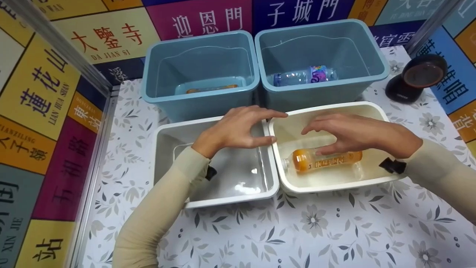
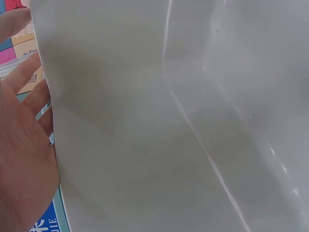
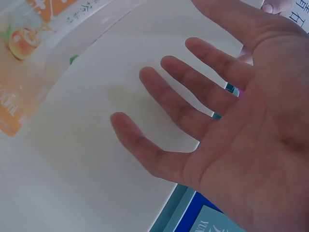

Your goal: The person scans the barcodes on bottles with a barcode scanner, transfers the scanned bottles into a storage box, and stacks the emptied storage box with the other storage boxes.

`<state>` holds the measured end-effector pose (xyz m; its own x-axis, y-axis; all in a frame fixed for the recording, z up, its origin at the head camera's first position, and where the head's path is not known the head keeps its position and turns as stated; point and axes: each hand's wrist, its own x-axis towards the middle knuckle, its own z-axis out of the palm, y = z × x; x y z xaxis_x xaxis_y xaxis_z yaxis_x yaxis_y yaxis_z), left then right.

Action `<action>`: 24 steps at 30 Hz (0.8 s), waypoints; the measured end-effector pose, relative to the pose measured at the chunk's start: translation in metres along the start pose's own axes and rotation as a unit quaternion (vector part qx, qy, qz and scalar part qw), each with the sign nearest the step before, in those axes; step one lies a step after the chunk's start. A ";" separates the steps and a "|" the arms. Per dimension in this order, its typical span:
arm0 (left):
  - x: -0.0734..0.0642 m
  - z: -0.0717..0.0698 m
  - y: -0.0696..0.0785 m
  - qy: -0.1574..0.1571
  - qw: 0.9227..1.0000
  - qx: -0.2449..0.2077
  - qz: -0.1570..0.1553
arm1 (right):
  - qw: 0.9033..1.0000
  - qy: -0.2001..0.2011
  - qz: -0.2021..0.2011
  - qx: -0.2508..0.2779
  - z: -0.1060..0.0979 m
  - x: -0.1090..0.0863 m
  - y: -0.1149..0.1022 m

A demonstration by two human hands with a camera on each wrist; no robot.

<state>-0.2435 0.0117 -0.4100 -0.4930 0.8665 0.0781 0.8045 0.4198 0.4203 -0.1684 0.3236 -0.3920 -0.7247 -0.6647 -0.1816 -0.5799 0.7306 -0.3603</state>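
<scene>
pale sleeves (image 1: 148, 223) reach in over an orange bottle (image 1: 329, 160), right hand (image 1: 351, 132) nearer

the orange bottle lies on its side inside the cream bin (image 1: 334, 186) at the front right. its long axis runs mostly left to right, neck end to the left, base end angled slightly away from the person. the right hand hangs over its far side, so the bottle lies below the palm and a little toward the person; a hold seems to turn on bringing thumb and fingers down across that axis. those fingers are spread and softly bent, with nothing between them; whether the thumb touches the bottle i cannot tell.

amber-orange body, clear neck, pale lettering along the side: the right wrist view adds a see-through wrap with orange patches and a golden round picture.

farther off, the left hand (image 1: 238, 128) is also spread and holds nothing, above the grey-white bin (image 1: 223, 175) and close to where the two rims meet; contact with a rim is unclear. behind stand the left blue bin (image 1: 208, 106), with an orange item (image 1: 212, 89) mostly hidden inside, and the right blue bin (image 1: 319, 95), holding a clear bottle (image 1: 297, 77) on its side. a black device (image 1: 414, 80) stands at the far right.
</scene>
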 end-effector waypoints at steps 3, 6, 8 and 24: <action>0.000 0.000 0.000 0.000 1.000 0.000 0.000 | 0.999 -0.023 0.020 0.013 0.000 -0.001 -0.001; 0.000 0.000 0.000 -0.002 1.000 -0.001 -0.002 | 0.998 -0.040 0.036 0.020 -0.001 -0.002 -0.001; 0.000 -0.001 0.001 -0.002 1.000 -0.001 -0.003 | 0.997 -0.053 0.046 0.025 -0.002 -0.003 -0.001; 0.000 0.001 0.000 0.002 1.000 0.007 -0.004 | 0.994 -0.103 0.036 0.020 0.008 -0.003 -0.001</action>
<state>-0.2429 0.0120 -0.4106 -0.5012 0.8618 0.0785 0.8046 0.4307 0.4087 -0.1631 0.3236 -0.3986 -0.6696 -0.6314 -0.3911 -0.5105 0.7737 -0.3751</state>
